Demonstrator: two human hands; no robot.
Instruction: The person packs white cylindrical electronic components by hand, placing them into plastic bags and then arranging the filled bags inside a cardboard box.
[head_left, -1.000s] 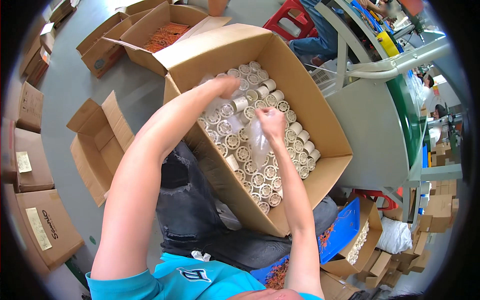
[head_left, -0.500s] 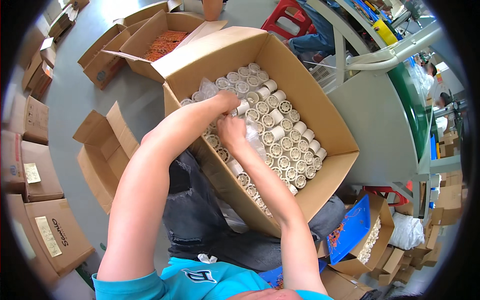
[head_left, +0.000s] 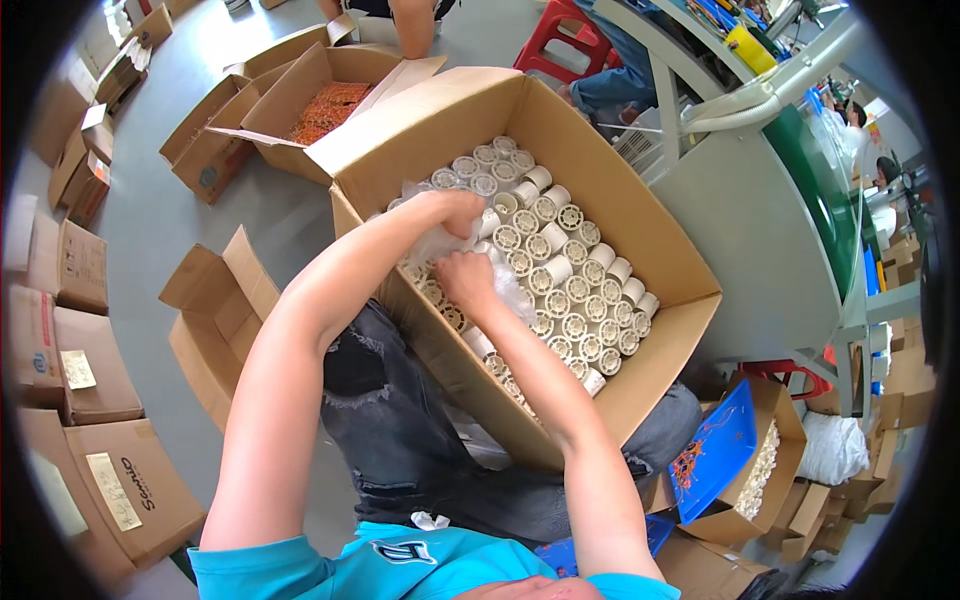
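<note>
A large open cardboard box leans across my lap, with several layers of white round plastic caps in it, some upright and some on their sides. Both of my hands reach in at its left part, over the caps. My left hand is closed on a clear plastic bag. Just below it, my right hand is closed too, fingers curled into the same crumpled plastic, which also shows beside my right wrist. My fingertips are partly hidden.
At the far left, an open box holds orange-red pieces. An open small box stands on the floor to the left, near stacked cartons. A grey machine is at the right, above a blue tray. Another person's leg shows at the top.
My hands have drawn slightly apart, and more of the clear bag shows between them. The whole view has shifted a little. Both hands stay closed.
</note>
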